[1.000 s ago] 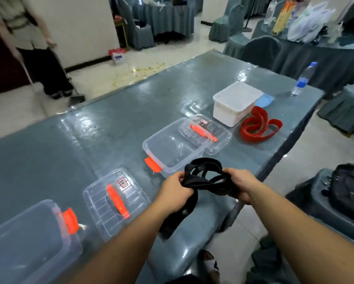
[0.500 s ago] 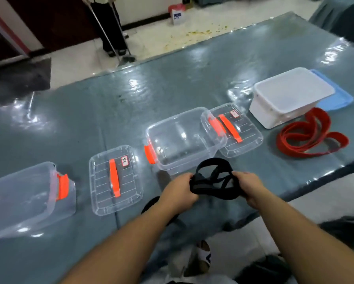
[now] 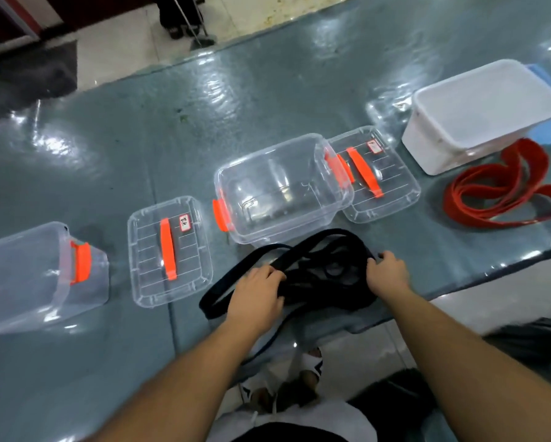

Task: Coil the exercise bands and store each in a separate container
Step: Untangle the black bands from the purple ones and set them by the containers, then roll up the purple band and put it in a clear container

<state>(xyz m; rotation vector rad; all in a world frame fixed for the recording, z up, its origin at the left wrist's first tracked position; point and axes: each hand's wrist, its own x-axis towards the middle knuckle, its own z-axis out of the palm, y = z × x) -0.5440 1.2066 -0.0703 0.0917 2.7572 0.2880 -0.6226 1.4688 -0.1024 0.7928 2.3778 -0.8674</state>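
Left hand (image 3: 256,293), right hand (image 3: 387,272) gripping black band (image 3: 328,250) between them

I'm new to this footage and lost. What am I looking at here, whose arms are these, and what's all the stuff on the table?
No machine here: a person wears a camera on the head, looking down at their own arms. The left hand and right hand both grip a tangled black band on the grey table. Behind it stands an open clear box, with a clear lid on its left and another lid on its right. A second clear box sits far left. At right lie a white tub and a red band.
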